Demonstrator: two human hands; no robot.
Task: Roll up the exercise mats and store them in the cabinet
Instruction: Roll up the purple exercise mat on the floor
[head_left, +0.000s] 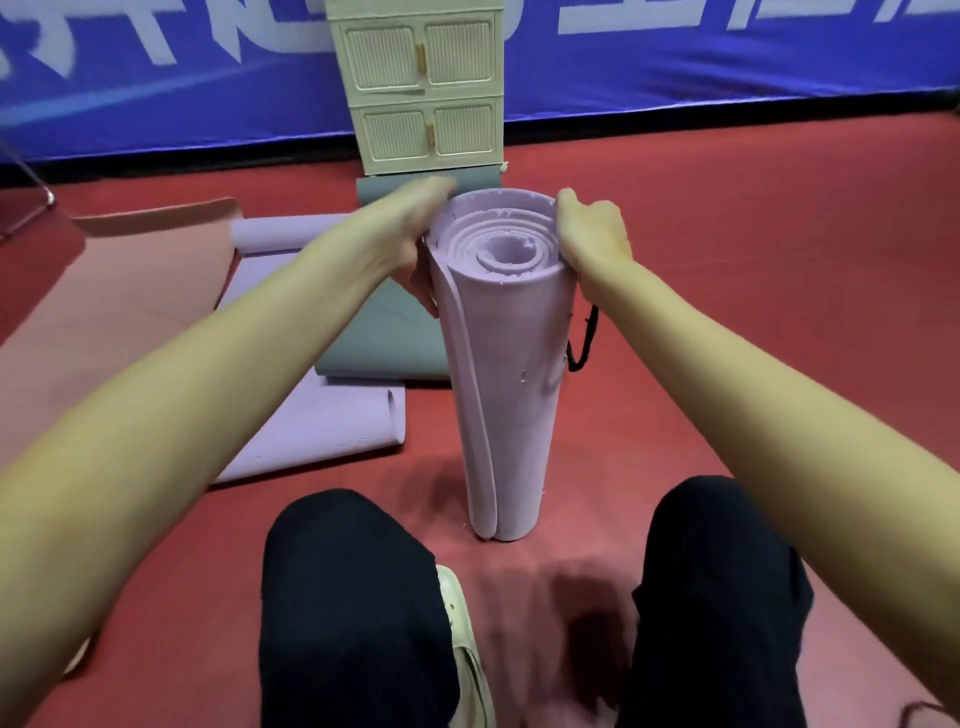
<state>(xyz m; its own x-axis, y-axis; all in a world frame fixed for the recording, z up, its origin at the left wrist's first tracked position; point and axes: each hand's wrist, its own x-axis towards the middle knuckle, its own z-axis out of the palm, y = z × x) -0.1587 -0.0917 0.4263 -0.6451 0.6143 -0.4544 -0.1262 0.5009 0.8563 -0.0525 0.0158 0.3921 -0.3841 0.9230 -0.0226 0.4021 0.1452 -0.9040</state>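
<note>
- Mats are lying at the left of the frame: a pink mat (119, 291) is spreading flat at far left, and just right of it a flat lilac mat (311, 415) with curled ends is waiting, probably laid out so each can be rolled in turn.
- A grey mat (384, 332) is lying left of centre, partly over the flat lilac one and running back toward the cabinet (423, 85), whose doors are all sitting closed at top centre.
- The left hand (410, 239) is gripping the upper left side of the roll (504, 338), fingers curling round the outer flap, likely to stop that loose edge from springing open.
- The roll is standing on end on the red floor (753, 234) at centre frame, between the person's knees, probably so the coils can be squared up at the top.
- The right hand (592, 234) is clamping the roll's upper right rim with curled fingers; a black cord (584, 343) is hanging below it, likely a tie, though its hold is hidden.
- Rolling looks nearly done for this mat; stowing has not begun.
</note>
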